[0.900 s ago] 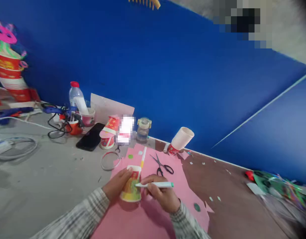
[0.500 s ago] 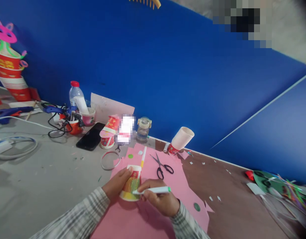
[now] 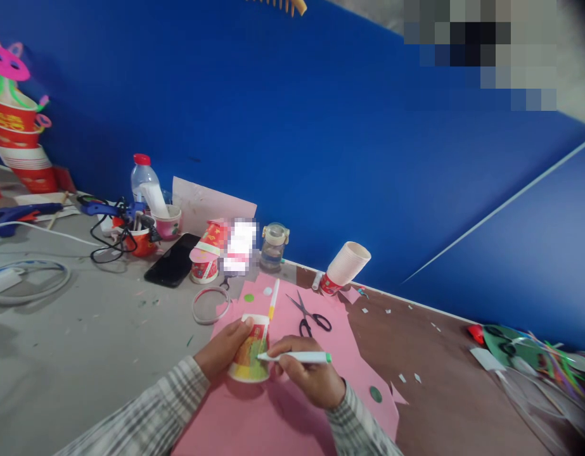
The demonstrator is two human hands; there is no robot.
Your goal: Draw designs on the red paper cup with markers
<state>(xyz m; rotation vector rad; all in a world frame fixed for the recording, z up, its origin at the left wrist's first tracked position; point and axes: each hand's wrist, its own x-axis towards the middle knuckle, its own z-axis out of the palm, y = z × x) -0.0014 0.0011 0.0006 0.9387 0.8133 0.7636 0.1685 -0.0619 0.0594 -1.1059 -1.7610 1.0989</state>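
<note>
My left hand (image 3: 225, 347) is closed around the left side of a paper cup (image 3: 251, 364), which is red above and coloured yellow and green lower down. The cup's wide rim faces me. In my right hand (image 3: 311, 377) is a white marker (image 3: 302, 357) with a green end, its tip at the green patch on the cup. Both hands are over a large pink paper sheet (image 3: 287, 437). Beyond the cup lie a white marker with a yellow end (image 3: 273, 301) and black-handled scissors (image 3: 311, 315), spread apart.
Behind the sheet stand a lidded glass jar (image 3: 274, 247), a stack of paper cups (image 3: 349, 263) and a red cup figure (image 3: 209, 250). A black phone (image 3: 173, 259) and a tape-like ring (image 3: 211, 305) lie left. A blue partition (image 3: 321, 139) rises behind the table.
The marker in my right hand has moved slightly up and right over the cup, and lies more level. My left hand and the cup have hardly moved.
</note>
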